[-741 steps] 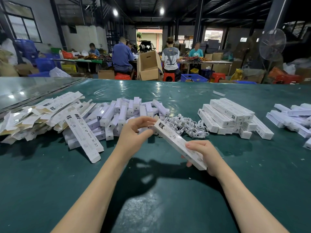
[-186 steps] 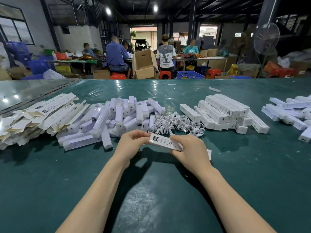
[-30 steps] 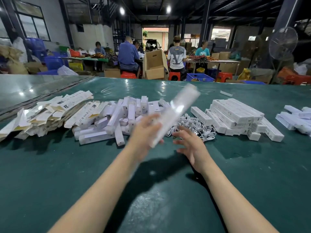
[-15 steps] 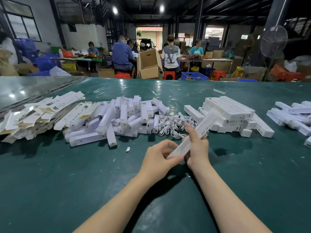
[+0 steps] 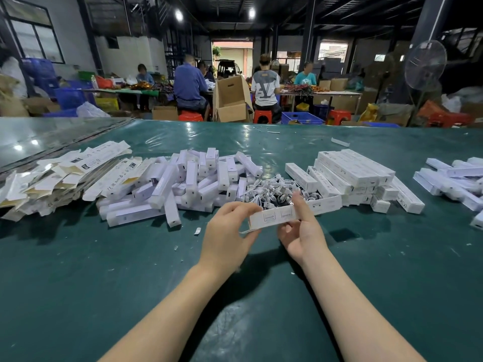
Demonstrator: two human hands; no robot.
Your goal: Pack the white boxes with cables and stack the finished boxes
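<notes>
White box (image 5: pixel 271 216) is hovering just at six o'clock of the cables (image 5: pixel 274 188). Our left hand (image 5: pixel 227 233) is pinching its nine-o'clock end, our right hand (image 5: pixel 303 233) gripping the middle; we are aiming, we judge, to tuck that end squarely.

Dim warehouse — ceiling lamps (image 5: pixel 179 15), paned window (image 5: pixel 34 40), standing fan (image 5: pixel 425 64), red stools (image 5: pixel 262 115)

Dim hall; ceiling lamps (image 5: pixel 179 15) glare on table (image 5: pixel 78 257); forearm shadows below; wide-angle bending at edges.
</notes>
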